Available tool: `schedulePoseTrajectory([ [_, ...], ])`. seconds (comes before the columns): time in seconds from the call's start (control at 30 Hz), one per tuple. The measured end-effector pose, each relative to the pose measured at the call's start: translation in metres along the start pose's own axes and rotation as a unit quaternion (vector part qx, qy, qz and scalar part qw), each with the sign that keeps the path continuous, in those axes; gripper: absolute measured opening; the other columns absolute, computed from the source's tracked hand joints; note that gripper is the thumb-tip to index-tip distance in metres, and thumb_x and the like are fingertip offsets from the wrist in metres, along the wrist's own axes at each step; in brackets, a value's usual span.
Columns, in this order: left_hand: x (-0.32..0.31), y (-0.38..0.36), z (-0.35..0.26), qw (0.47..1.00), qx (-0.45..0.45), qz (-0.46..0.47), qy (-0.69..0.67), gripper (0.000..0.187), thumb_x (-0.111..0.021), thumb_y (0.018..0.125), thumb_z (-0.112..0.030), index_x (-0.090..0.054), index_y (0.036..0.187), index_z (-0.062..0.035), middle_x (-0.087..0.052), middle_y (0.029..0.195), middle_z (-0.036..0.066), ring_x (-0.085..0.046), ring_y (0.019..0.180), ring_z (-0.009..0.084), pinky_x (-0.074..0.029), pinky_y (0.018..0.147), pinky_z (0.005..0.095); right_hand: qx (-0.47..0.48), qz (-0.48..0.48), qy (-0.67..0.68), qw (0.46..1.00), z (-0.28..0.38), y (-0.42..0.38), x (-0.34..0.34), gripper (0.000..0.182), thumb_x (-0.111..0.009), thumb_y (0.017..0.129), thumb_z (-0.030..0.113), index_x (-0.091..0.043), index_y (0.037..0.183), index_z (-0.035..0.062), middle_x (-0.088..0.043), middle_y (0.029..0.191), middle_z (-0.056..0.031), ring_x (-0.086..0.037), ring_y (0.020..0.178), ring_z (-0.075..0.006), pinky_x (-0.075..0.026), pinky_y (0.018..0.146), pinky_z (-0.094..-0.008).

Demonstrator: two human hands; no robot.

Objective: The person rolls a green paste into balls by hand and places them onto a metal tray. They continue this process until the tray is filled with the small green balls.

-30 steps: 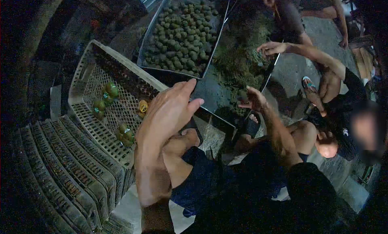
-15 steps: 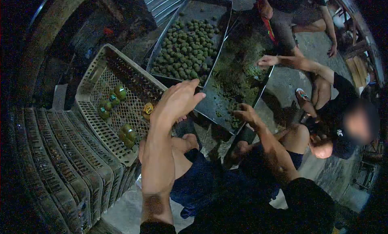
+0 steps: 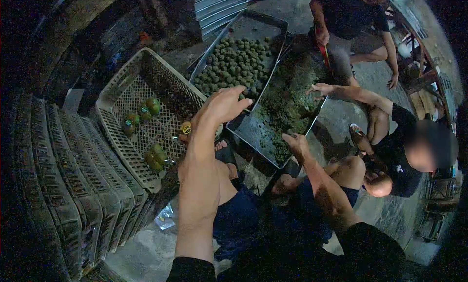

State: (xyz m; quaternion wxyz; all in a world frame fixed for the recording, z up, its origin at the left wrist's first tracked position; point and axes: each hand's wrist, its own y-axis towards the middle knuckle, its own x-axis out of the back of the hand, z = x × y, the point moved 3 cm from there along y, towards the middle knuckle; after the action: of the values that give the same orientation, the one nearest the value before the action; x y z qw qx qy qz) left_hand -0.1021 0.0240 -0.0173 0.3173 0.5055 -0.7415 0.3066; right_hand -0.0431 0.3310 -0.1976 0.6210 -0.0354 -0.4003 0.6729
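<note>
My left hand [image 3: 226, 106] is over the near edge of a metal tray [image 3: 281, 24] that holds many small round dark green balls [image 3: 236, 62]. Its thumb and fingers point right, a gap between them; whatever might lie under the palm is hidden. At the near part of a second tray [image 3: 253, 154], spread with green crumbly material [image 3: 287, 94], is my right hand [image 3: 296, 143]. Its fingers are bent close together around something small and dark that I cannot make out.
A plastic crate [image 3: 109, 99] with green fruits [image 3: 155, 157] stands at left, beside stacked crates [image 3: 73, 184]. A co-worker at right reaches a hand [image 3: 321, 89] over the second tray. Another person [image 3: 348, 19] sits behind, holding something red [image 3: 325, 55].
The view has shifted, so the trays sit slightly lower and to the right. The co-worker's hand at the second tray has changed its pose a little.
</note>
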Motion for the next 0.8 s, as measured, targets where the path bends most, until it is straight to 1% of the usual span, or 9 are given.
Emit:
schedulePoseTrajectory([
  [0.13,0.001,0.0,-0.003,1.0,0.011,0.021,0.01,0.059,-0.057,0.089,-0.042,-0.05,0.131,-0.0005,-0.053,0.132,0.021,-0.049,0.123,0.0369,-0.038,0.104,0.0424,0.015,0.113,0.0,0.994,-0.016,0.022,-0.002,0.091,-0.075,0.076,0.043,-0.034,0.139,-0.0086,-0.052,0.13,-0.027,-0.051,0.12,-0.0299,-0.042,0.094,-0.0409],
  [0.2,0.001,0.0,-0.003,1.0,0.008,0.017,0.01,0.059,-0.057,0.089,-0.041,-0.05,0.131,-0.0006,-0.053,0.132,0.021,-0.049,0.123,0.0369,-0.038,0.105,0.0421,0.015,-0.025,-0.002,1.0,-0.023,0.025,0.001,0.092,-0.075,0.079,0.037,-0.026,0.144,-0.0048,-0.054,0.125,-0.0281,-0.062,0.101,-0.0298,-0.05,0.078,-0.043],
  [0.33,-0.006,0.002,-0.002,0.999,-0.02,-0.007,0.029,0.052,-0.056,0.09,-0.036,-0.052,0.127,0.0005,-0.059,0.121,0.023,-0.054,0.116,0.0376,-0.042,0.098,0.0443,-0.006,0.022,0.134,0.991,-0.016,0.001,0.0,0.091,-0.073,0.08,0.037,-0.023,0.146,-0.0024,-0.06,0.109,-0.0275,-0.066,0.073,-0.0278,-0.051,0.055,-0.0429],
  [0.4,-0.009,0.003,-0.002,0.999,-0.027,-0.007,0.033,0.052,-0.056,0.09,-0.036,-0.052,0.128,0.0003,-0.059,0.121,0.023,-0.054,0.115,0.0379,-0.042,0.098,0.0445,-0.003,-0.025,0.078,0.997,-0.005,-0.01,0.0,0.075,-0.072,0.082,0.039,-0.04,0.134,-0.0049,-0.061,0.096,-0.0242,-0.059,0.052,-0.0236,-0.043,0.039,-0.0411],
  [0.53,-0.011,0.007,0.0,0.999,-0.013,0.022,0.034,0.053,-0.056,0.09,-0.037,-0.051,0.128,-0.0001,-0.06,0.119,0.022,-0.054,0.115,0.0384,-0.042,0.098,0.045,-0.027,-0.039,-0.111,0.993,-0.024,0.02,0.003,0.054,-0.069,0.085,0.04,-0.054,0.109,-0.0059,-0.06,0.076,-0.0204,-0.056,0.051,-0.0229,-0.041,0.04,-0.0414],
  [0.63,-0.016,0.006,0.007,0.999,-0.011,0.013,0.045,0.056,-0.058,0.089,-0.038,-0.051,0.13,0.0003,-0.055,0.127,0.023,-0.053,0.118,0.0375,-0.041,0.101,0.0423,0.151,-0.063,-0.193,0.967,-0.018,0.02,-0.002,0.047,-0.066,0.087,0.041,-0.054,0.091,-0.0037,-0.056,0.06,-0.0158,-0.054,0.047,-0.023,-0.04,0.039,-0.0419],
  [0.67,-0.018,0.003,0.01,0.999,-0.007,0.015,0.047,0.056,-0.058,0.089,-0.038,-0.051,0.13,0.0003,-0.055,0.127,0.023,-0.053,0.118,0.0375,-0.041,0.101,0.0423,0.043,0.014,-0.009,0.999,-0.022,0.016,-0.002,0.044,-0.065,0.088,0.04,-0.054,0.088,-0.0025,-0.055,0.058,-0.0141,-0.052,0.046,-0.0232,-0.04,0.039,-0.0415],
  [0.73,-0.015,-0.001,0.003,0.998,-0.024,0.005,0.06,0.05,-0.058,0.088,-0.035,-0.054,0.122,0.0013,-0.06,0.116,0.024,-0.056,0.11,0.0389,-0.044,0.095,0.0452,-0.066,0.088,0.175,0.978,-0.023,0.011,-0.004,0.043,-0.065,0.088,0.04,-0.054,0.086,-0.0014,-0.053,0.055,-0.0124,-0.05,0.045,-0.0234,-0.039,0.039,-0.0412],
  [0.8,-0.016,-0.003,0.003,0.998,-0.019,0.008,0.058,0.049,-0.058,0.088,-0.035,-0.054,0.121,0.0015,-0.06,0.116,0.024,-0.056,0.11,0.0391,-0.044,0.095,0.0451,0.009,0.068,-0.033,0.997,-0.031,0.02,0.001,0.038,-0.064,0.089,0.037,-0.052,0.084,0.0014,-0.055,0.061,-0.0122,-0.051,0.047,-0.0241,-0.039,0.042,-0.0409],
])
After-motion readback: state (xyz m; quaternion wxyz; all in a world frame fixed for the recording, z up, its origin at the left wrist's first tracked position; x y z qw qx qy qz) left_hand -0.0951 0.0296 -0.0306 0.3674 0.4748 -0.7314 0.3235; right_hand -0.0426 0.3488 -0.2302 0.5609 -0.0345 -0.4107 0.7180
